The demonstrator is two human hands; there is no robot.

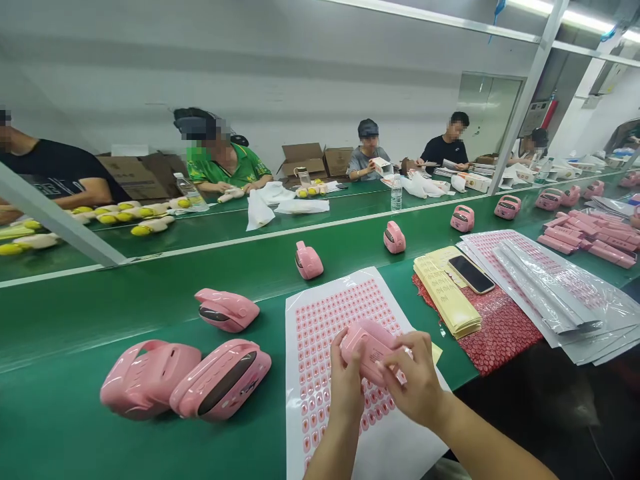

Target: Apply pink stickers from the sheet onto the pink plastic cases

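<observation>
- The pink casing [369, 333] is smooth and rounded, with small lines of dark print, too fine to read, on its upturned face.
- It is held above the sticker sheet [390, 447] on the bench [60, 447].
- Left hand [349, 373]: closed around its left end.
- Right hand [420, 380]: half-curled, fingertips at its right side; cannot tell whether they grip.

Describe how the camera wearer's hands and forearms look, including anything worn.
The left hand and right hand are ungloved, with no ring or watch visible. The left forearm and right forearm show no sleeves within the frame.
</observation>
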